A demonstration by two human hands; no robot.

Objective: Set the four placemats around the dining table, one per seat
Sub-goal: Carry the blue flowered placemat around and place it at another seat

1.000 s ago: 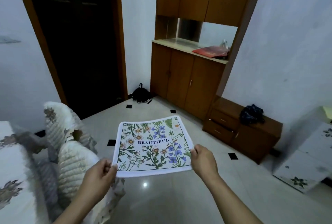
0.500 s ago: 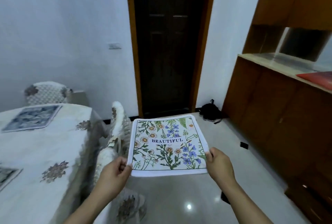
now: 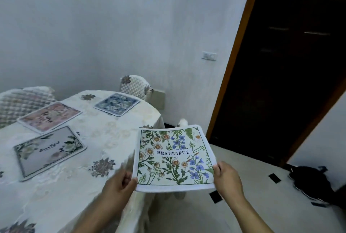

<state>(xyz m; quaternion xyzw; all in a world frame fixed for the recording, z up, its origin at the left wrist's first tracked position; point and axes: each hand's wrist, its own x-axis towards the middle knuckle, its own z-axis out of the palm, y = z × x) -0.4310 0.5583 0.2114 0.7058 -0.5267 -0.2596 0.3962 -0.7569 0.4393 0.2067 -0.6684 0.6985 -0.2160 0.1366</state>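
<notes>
I hold a white floral placemat (image 3: 174,158) printed "BEAUTIFUL" flat in the air, just past the right edge of the dining table (image 3: 104,139). My left hand (image 3: 118,186) grips its near left corner and my right hand (image 3: 227,178) grips its near right corner. Three placemats lie on the cream tablecloth: a grey one with white flowers (image 3: 48,150) nearest me, a pink one (image 3: 49,115) behind it, and a blue one (image 3: 117,104) at the far side.
A quilted chair back (image 3: 133,86) stands behind the blue mat, another (image 3: 20,101) at the far left. A third chair (image 3: 182,121) peeks out behind the held mat. A dark door (image 3: 280,64) and a black bag (image 3: 314,182) on the tiled floor lie to the right.
My view has swung left from the cabinets and door to the table, bringing three laid mats into sight. The floral mat stays held in both hands, now beside the table's edge.
</notes>
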